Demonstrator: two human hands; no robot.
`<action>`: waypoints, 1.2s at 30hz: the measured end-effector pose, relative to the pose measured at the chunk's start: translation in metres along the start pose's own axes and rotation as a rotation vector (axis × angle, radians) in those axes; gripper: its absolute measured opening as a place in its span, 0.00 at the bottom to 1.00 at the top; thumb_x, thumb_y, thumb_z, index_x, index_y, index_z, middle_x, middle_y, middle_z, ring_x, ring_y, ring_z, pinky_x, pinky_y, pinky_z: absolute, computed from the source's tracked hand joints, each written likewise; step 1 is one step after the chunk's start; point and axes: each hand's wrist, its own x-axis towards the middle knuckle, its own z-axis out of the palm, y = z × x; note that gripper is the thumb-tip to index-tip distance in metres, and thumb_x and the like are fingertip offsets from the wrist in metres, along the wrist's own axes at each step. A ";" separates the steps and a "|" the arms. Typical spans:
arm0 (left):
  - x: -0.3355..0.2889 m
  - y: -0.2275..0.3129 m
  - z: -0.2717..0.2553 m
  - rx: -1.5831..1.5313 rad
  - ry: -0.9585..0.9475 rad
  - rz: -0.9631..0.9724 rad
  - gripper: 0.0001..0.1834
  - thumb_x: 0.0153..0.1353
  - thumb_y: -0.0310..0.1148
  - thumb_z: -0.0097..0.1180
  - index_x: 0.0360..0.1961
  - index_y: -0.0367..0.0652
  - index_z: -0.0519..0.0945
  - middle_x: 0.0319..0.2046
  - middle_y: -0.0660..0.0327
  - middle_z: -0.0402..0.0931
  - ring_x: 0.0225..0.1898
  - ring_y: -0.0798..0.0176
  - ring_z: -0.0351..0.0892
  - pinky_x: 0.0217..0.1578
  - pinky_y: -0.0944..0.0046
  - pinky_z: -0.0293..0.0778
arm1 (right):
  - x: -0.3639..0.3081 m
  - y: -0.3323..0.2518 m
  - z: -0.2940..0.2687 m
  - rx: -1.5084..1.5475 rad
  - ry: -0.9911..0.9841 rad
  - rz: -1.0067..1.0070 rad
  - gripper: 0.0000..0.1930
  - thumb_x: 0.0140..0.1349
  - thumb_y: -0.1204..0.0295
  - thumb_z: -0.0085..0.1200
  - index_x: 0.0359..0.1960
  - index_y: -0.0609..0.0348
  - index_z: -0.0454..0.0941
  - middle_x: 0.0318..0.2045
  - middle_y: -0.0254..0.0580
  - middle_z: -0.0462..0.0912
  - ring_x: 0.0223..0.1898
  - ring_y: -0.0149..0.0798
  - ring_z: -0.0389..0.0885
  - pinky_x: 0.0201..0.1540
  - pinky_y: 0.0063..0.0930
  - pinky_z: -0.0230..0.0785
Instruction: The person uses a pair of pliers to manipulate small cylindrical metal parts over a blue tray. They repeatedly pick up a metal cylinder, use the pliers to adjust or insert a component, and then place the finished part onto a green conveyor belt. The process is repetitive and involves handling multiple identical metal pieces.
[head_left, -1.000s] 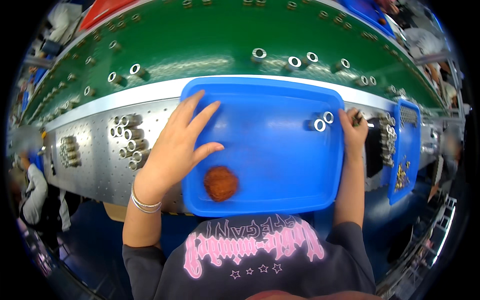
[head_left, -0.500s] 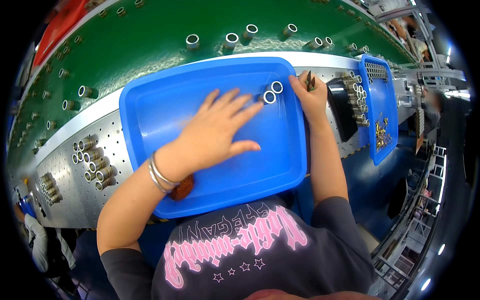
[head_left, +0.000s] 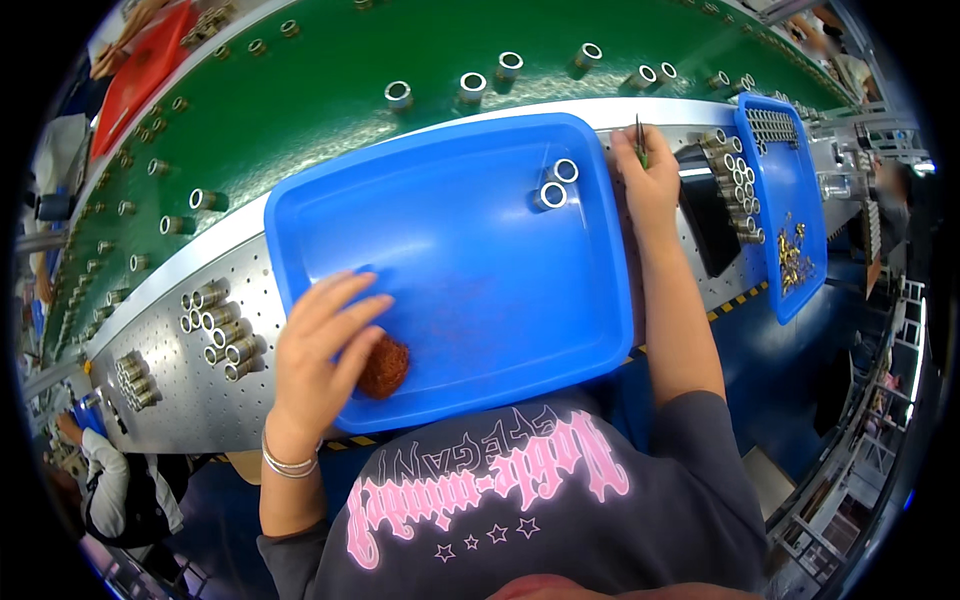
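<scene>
Two metal rings lie side by side in the far right corner of your big blue tray, and one rust-coloured scouring pad sits at its near left corner. Your left hand rests over that corner, fingers spread and slightly curled, the fingertips touching the pad; it is not closed round anything. Your right hand is just outside the tray's right rim, pinched shut on a thin pair of tweezers that points away from you.

One smaller blue tray stands further to your right, holding a scatter of small brass parts too many to count. A row of metal sleeves runs along its left side, about eight. To your left, a cluster of roughly ten sleeves lies on the perforated metal table, with another small group further out. On the green belt beyond, three rings stand nearest the tray's far edge, and many more are spread along it. One red tray shows at the far left.

Against half a second ago, your left hand has drawn back from the tray's middle to the pad, which was then mostly hidden under your wrist. The two rings stay in their corner, and your right hand keeps its place.
</scene>
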 end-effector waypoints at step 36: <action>-0.052 -0.006 0.023 0.062 0.068 0.030 0.34 0.49 0.44 0.59 0.58 0.47 0.65 0.50 0.54 0.69 0.52 0.54 0.68 0.52 0.53 0.62 | -0.082 -0.101 0.053 -0.646 -1.215 -0.599 0.47 0.35 0.54 0.69 0.60 0.52 0.61 0.63 0.53 0.54 0.65 0.56 0.49 0.65 0.55 0.36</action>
